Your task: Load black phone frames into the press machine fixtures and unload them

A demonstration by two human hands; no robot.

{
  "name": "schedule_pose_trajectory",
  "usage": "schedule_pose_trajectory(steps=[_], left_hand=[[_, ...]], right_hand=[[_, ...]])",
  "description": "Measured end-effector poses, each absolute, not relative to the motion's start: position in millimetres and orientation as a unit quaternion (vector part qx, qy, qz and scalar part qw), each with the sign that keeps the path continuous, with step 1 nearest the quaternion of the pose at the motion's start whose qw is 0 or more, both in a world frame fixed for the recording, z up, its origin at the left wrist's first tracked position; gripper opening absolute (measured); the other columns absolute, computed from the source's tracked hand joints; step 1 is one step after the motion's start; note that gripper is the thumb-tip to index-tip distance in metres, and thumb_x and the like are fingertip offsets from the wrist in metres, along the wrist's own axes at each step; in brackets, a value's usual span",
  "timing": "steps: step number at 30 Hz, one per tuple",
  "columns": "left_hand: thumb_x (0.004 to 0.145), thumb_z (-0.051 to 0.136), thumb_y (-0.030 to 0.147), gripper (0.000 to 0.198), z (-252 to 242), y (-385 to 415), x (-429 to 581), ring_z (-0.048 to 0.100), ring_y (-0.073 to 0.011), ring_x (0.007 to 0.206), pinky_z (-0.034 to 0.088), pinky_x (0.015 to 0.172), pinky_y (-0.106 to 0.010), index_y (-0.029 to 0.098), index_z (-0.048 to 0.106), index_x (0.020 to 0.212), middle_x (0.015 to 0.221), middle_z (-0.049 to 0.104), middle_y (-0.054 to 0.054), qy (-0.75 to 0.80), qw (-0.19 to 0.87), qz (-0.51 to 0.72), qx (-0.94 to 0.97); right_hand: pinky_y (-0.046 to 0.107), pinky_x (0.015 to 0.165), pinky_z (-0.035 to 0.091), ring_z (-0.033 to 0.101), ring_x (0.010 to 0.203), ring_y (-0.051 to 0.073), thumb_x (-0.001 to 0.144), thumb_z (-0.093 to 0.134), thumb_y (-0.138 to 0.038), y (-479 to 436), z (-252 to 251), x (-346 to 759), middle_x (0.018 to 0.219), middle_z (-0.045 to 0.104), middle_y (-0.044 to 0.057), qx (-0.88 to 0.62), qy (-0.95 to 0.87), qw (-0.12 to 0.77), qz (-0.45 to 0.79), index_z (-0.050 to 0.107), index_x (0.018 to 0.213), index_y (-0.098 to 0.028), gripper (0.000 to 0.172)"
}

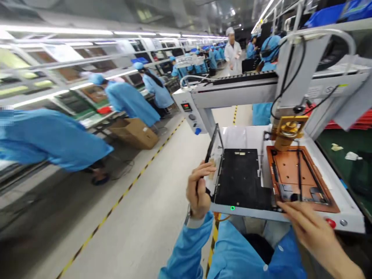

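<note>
My left hand (199, 190) is closed on the edge of a thin black frame (213, 151) that stands tilted up at the left side of a black fixture plate (241, 178). My right hand (308, 226) reaches to the near edge of an orange fixture (287, 170) that holds a black phone frame; its fingers are stretched out, touching the fixture's front edge. Both fixtures lie on the white bed of a desktop machine (345, 209). A brass dispensing head (287, 133) hangs above the orange fixture.
The machine's white gantry (232, 93) carries a control box with a red display (186, 107). A green-topped bench (351, 143) with scraps lies on the right. Workers in blue coats (128, 100) stand along benches on the left. A cardboard box (135, 131) sits on the aisle floor.
</note>
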State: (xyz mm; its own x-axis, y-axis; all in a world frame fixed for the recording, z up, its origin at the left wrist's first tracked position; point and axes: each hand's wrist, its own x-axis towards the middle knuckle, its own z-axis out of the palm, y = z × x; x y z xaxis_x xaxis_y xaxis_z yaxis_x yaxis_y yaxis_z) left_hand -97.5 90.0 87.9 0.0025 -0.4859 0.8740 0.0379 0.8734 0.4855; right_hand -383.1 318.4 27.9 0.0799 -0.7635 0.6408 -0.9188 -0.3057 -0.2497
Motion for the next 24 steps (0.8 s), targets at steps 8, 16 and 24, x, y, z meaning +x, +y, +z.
schedule_pose_trajectory(steps=[8,16,24], left_hand=[[0.117,0.038,0.023,0.028,81.3,98.0,-100.2,0.062,-0.0291,0.147,0.045,0.127,-0.059,0.02,0.064,0.127,0.131,0.077,-0.011,-0.682,0.681,-0.224,0.141],[0.117,0.037,0.022,0.022,80.3,104.3,-110.1,0.064,-0.0305,0.145,0.049,0.123,-0.063,0.02,0.058,0.119,0.131,0.077,-0.012,-0.708,0.661,-0.219,0.116],[0.107,0.058,0.014,0.008,77.3,118.5,-135.0,0.065,-0.0286,0.145,0.055,0.122,-0.056,0.018,0.059,0.114,0.135,0.075,-0.015,-0.809,0.552,-0.196,0.057]], right_hand=[[0.049,0.093,0.058,0.058,0.112,0.027,0.088,0.053,0.016,215.7,-35.0,-295.3,0.126,0.064,0.01,0.792,-0.513,0.013,0.331,0.058,0.144,-0.015,0.064],[0.047,0.086,0.058,0.056,0.106,0.026,0.077,0.048,0.019,216.2,-23.8,-294.7,0.12,0.062,0.011,0.787,-0.533,0.045,0.309,0.065,0.138,-0.009,0.069],[0.056,0.114,0.06,0.052,0.145,0.035,0.098,0.051,0.002,246.3,-31.2,-284.8,0.156,0.057,0.02,0.788,-0.544,0.08,0.278,0.047,0.161,-0.005,0.063]])
